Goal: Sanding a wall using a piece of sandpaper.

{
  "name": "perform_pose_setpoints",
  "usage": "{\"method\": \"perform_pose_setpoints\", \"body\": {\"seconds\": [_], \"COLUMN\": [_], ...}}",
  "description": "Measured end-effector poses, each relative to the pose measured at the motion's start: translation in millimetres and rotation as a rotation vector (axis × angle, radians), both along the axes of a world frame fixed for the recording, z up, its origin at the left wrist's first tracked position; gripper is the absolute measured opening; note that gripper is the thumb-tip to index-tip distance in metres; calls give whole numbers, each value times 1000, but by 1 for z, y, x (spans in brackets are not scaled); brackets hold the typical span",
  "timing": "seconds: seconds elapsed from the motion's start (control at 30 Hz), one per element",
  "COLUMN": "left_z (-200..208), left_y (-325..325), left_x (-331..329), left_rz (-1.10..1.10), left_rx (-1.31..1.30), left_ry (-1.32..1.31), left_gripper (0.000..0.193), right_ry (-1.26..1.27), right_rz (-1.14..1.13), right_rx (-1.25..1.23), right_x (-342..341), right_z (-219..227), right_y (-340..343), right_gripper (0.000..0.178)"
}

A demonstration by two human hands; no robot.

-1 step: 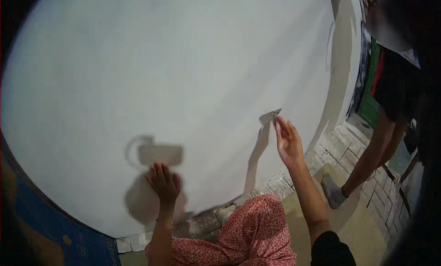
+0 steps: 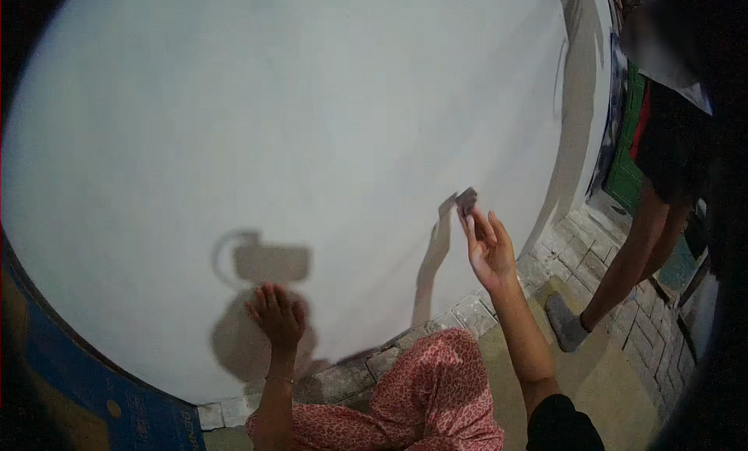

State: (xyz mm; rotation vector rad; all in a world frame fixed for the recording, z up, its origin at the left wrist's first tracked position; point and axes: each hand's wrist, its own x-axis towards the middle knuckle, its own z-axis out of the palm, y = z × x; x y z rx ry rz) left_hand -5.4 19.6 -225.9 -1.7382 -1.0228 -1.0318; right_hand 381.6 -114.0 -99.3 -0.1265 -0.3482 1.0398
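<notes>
A wide white wall fills most of the view in front of me. My right hand is raised at the right of it, palm partly turned up, with a small dark flat piece pinched between thumb and fingertips. What kind of thing this piece is, I cannot make out. My left hand is up at the lower left of the wall, back toward me, fingers stretched and holding nothing. Whether its palm touches the wall is hidden. Shadows of my head and right arm fall on the wall.
My bent knee in pink patterned trousers is below. A blue printed sheet lies at lower left. Paving bricks run along the wall's foot. Another person's leg stands at right, by a green panel.
The dark piece in my right hand has turned so that its flat face shows more. My right fingers have shifted slightly. My left hand sits a little lower than before.
</notes>
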Motion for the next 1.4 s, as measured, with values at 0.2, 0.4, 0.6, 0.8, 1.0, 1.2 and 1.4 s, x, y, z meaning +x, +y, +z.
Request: {"method": "perform_pose_setpoints", "body": {"seconds": [0.2, 0.4, 0.6, 0.8, 1.0, 1.2, 1.4], "left_z": [-62, -89, -71, -68, -109, -108, -120], "left_y": [-5, -17, -23, -22, -4, -2, 9], "left_x": [-17, -51, -50, -65, -102, -93, -109], "left_rz": [19, 131, 161, 126, 197, 182, 263], "left_rx": [-85, -171, -155, -271, -386, -458, -375], "left_ry": [4, -92, -409, -1086, -1442, -1530, -1569], "left_gripper": [62, 64, 72, 80, 86, 88, 90], "right_ry": [202, -109, -292, -360, -629, -1171, -1688], "right_rz": [375, 328, 233, 319, -82, -915, -1159], "right_rx": [127, 77, -28, -232, -254, -5, 159], "right_x": [-27, -42, -58, -68, -93, -111, -153], "right_z": [-13, -9, -47, -91, -65, 4, -25], "right_y": [-55, -58, -53, -57, -25, 31, 76], "right_gripper": [18, 24, 25, 17, 13, 35, 51]}}
